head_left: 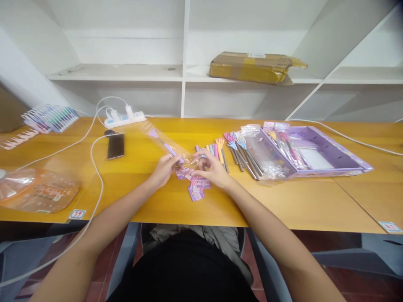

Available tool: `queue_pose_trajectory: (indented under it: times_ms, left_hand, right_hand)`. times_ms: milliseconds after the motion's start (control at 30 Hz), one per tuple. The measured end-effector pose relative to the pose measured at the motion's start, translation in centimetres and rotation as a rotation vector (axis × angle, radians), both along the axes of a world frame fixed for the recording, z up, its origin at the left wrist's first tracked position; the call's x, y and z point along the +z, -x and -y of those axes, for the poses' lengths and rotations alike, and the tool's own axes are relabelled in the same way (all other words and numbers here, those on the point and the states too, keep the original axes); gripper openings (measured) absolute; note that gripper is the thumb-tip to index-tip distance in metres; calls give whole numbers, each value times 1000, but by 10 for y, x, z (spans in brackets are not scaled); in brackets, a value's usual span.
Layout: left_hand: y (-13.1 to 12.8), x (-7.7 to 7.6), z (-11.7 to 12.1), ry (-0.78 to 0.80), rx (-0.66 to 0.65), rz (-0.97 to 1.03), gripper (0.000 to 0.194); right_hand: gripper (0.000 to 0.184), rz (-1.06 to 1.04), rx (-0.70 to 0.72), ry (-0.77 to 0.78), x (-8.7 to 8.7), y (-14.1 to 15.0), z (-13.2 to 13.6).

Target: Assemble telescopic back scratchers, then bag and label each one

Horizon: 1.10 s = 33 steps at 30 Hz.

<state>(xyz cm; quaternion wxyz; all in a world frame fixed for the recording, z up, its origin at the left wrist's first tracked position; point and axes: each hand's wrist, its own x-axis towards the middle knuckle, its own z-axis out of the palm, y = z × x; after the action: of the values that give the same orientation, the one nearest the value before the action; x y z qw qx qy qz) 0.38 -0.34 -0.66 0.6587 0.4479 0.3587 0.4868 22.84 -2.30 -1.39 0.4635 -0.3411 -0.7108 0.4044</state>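
My left hand [164,170] is closed around the lower end of a purple back scratcher [169,149], which lies inside a long clear plastic bag [181,147]. Its small hand-shaped head points up and to the left. My right hand [213,168] pinches the near end of the same bag, thumb and forefinger together. Below both hands, several small purple printed cards [195,193] lie loose on the table. Just right of my right hand are several unbagged back scratchers [244,155] with metal rods and coloured heads, beside a few coloured handles [211,148].
At right, a purple box [333,170] holds bagged back scratchers, with clear bags [272,165] against it. A phone [116,146], power strip [126,119], white cables and an orange clear container [40,191] are at left. A taped carton [248,68] rests on the shelf.
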Motion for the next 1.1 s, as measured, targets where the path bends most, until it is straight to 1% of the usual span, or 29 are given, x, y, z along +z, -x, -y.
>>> queue_pose_trajectory:
  times_ms: [33,67,100,200,233,267,333,400,500,633,733,867,1033,1100]
  left_hand:
    - [0,1,0,3,3,6,46]
    - [1,1,0,3,4,8,46]
    - [1,1,1,3,0,4,47]
    - [0,2,1,-12,-5,-35,49]
    - [0,1,1,-27,8,-60,49]
    - [0,0,1,-48,31,-94,48]
    - [0,-3,1,-94,80,-175,48]
    - [-1,-7,0,-126,89,-249,50]
    - [-3,-11,2,-144,-2,-285,53]
    - [-6,-13,7,-114,-121,-227,57]
    - [-7,-12,10,-103,-149,-228,56]
    - [-7,-10,10,-152,-181,-270,53]
    - [-7,-6,11,-162,-212,-252,46]
    - [-8,-5,12,-158,-229,-247,46]
  right_hand:
    - [61,3,7,-13,0,0,0]
    - [62,17,13,-42,0,0,0]
    - [56,42,15,-88,0,-1,-1]
    - [17,136,-5,-242,1,-2,-1]
    - [9,158,-20,-279,1,-2,-1]
    - [8,173,-37,-306,2,-3,-1]
    - [10,190,-71,-348,3,-3,-1]
    - [9,196,-100,-380,4,-4,0]
    - [9,186,-102,-394,6,-3,2]
    - [9,194,-96,-360,6,-1,1]
    - [9,202,-125,-336,5,0,1]
    - [12,193,-132,-294,3,0,1]
    - [22,179,-187,-192,2,0,2]
    - [28,158,-201,-143,1,0,1]
